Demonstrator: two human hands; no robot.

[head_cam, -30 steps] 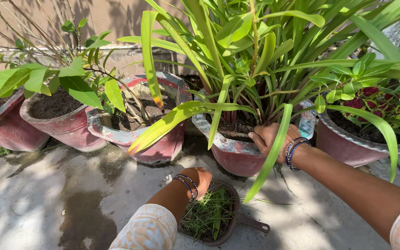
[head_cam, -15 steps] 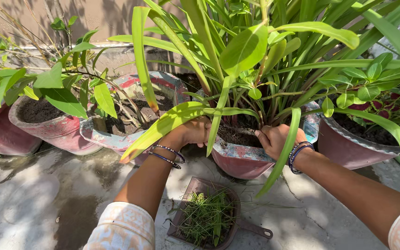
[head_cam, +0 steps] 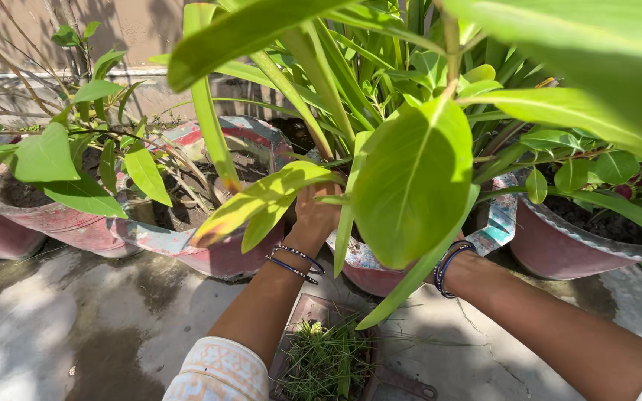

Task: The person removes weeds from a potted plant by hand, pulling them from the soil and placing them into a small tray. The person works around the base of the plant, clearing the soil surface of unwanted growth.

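Moved: left hand (head_cam: 315, 215) up from pan (head_cam: 328, 364) into red pot (head_cam: 369, 271) | right hand behind leaf (head_cam: 414, 182), nearer pot, grip unseen | left grip unclear, among upright stems.
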